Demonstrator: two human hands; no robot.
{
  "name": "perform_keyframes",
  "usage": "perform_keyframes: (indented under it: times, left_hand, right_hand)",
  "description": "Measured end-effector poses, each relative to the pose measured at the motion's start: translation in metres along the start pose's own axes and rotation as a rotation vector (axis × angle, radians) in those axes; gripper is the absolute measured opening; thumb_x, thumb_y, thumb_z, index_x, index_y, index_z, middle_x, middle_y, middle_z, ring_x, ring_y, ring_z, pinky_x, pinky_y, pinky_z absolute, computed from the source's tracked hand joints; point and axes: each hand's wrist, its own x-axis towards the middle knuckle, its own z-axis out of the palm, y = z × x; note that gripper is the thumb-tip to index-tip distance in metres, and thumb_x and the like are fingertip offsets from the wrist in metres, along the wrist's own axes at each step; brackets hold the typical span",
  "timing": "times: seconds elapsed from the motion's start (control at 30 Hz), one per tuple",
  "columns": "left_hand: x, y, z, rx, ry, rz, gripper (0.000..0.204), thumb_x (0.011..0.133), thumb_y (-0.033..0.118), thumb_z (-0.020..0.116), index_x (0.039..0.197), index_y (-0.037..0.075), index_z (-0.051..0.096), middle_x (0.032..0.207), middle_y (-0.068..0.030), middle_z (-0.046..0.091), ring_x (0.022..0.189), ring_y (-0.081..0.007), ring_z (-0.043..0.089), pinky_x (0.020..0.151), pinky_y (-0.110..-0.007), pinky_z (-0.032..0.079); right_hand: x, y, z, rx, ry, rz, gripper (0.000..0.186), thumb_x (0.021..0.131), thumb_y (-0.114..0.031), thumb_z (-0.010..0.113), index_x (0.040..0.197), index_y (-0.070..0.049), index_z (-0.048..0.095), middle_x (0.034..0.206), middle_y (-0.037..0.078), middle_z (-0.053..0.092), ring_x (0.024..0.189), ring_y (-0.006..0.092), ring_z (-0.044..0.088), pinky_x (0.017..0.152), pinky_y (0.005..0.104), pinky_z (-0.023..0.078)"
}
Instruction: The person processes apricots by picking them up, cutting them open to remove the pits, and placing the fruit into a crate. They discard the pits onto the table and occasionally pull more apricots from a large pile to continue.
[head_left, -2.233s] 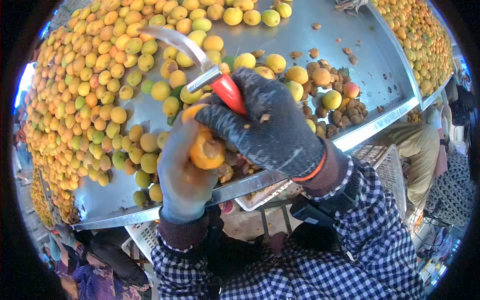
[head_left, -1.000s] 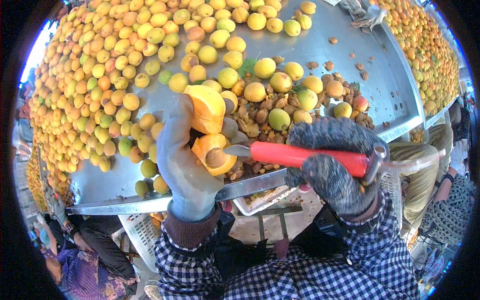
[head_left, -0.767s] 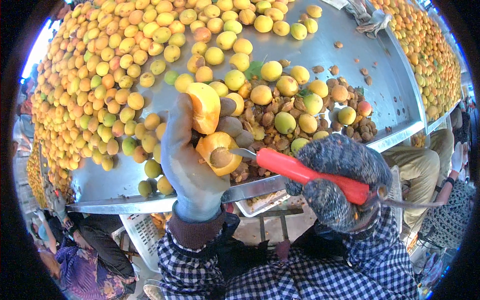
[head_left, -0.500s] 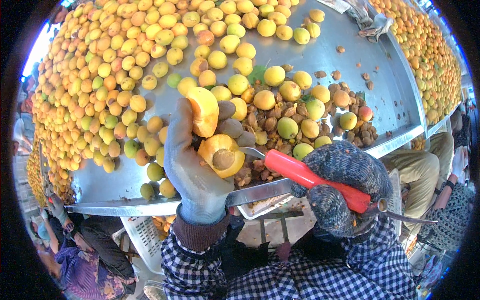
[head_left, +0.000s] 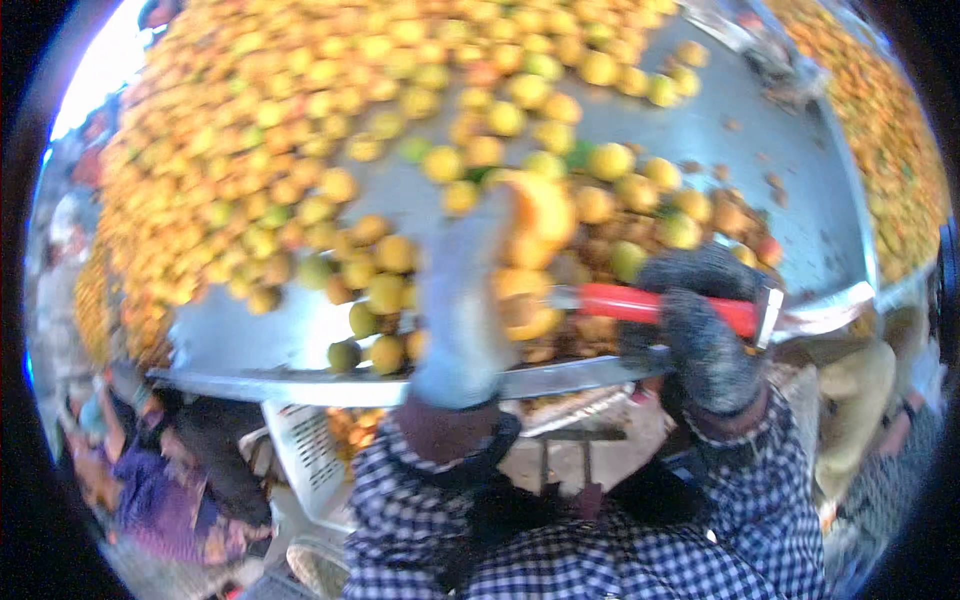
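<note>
My left hand point(head_left: 462, 300), in a grey-white work glove, is closed on a split apricot above the front edge of a metal table point(head_left: 255, 340). Its upper half point(head_left: 545, 222) stands against the fingers, and the lower half point(head_left: 522, 310) is tilted toward my right hand. My right hand point(head_left: 705, 335), in a dark knitted glove, grips a red-handled pitting tool point(head_left: 618, 302). The handle lies nearly level, and its metal tip meets the lower half. Blur hides whether the stone still sits in the flesh.
Whole apricots point(head_left: 290, 120) cover the table's far and left parts. Loose stones and scraps point(head_left: 598, 338) lie beyond my hands. A white perforated crate point(head_left: 305, 455) stands below the edge. People sit at left point(head_left: 175, 500) and right point(head_left: 860, 400). Another fruit-covered table point(head_left: 880, 150) adjoins at right.
Both hands appear further right in the picture as the whole view shifts. The tool has swung from slanting to nearly level, and my right hand has turned with it. The picture is now blurred.
</note>
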Motion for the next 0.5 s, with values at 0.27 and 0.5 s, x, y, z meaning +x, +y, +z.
perform_keyframes:
  times: [0.27,0.5]
  left_hand:
    - [0.013,-0.055,0.023,-0.063,-0.004,-0.088,0.031,0.089,0.032,0.053,0.089,0.001,0.056,0.069,-0.0016,0.052,0.068,-0.0109,0.049,0.065,-0.024,0.041]
    - [0.015,-0.058,0.004,0.019,0.201,0.005,0.036,0.09,0.032,0.051,0.093,-0.004,0.051,0.079,-0.0077,0.054,0.069,-0.0147,0.049,0.064,-0.03,0.042]
  right_hand:
    - [0.004,0.018,-0.048,-0.101,0.1,-0.029,0.019,0.079,-0.015,0.063,0.089,0.0,0.057,0.073,0.006,0.057,0.066,0.0159,0.055,0.061,0.0302,0.045]
    - [0.007,0.029,-0.016,0.099,0.128,0.036,0.023,0.077,-0.018,0.065,0.09,0.0,0.059,0.079,0.006,0.058,0.07,0.0142,0.052,0.064,0.0291,0.044]
